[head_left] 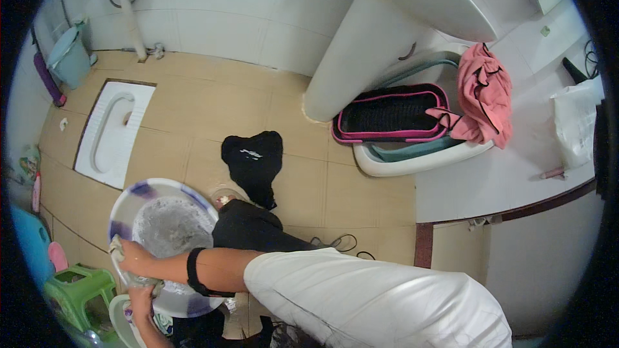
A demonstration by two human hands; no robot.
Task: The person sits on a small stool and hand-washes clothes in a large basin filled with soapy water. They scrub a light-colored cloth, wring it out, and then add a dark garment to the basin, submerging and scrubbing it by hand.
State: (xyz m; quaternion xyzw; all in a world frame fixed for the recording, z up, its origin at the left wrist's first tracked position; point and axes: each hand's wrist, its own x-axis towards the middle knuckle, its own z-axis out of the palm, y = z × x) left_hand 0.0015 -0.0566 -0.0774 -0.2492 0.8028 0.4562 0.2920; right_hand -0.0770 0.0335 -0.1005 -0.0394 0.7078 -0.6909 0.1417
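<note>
A white basin with purple patches (119, 228) holds grey, foamy water at the lower left. Over its left side, my right hand (137, 260) is closed on a wet, pale cloth (116, 247). My left hand (142, 299), just below it, also grips part of this cloth; some of its fingers are hidden. The bunched cloth runs between both hands, and its kind is not clear. My right forearm, with a black band (195, 270), reaches across the basin. A black garment (255, 158) lies on the tiles beside my foot.
A green stool (80, 283) and a green-rimmed bucket (118, 316) stand left of the basin. Farther off is a squat toilet (97, 132). At right, a white tub (412, 166) holds a pink-and-black basket (348, 130) and a pink garment (483, 96), near a sink pedestal (351, 51).
</note>
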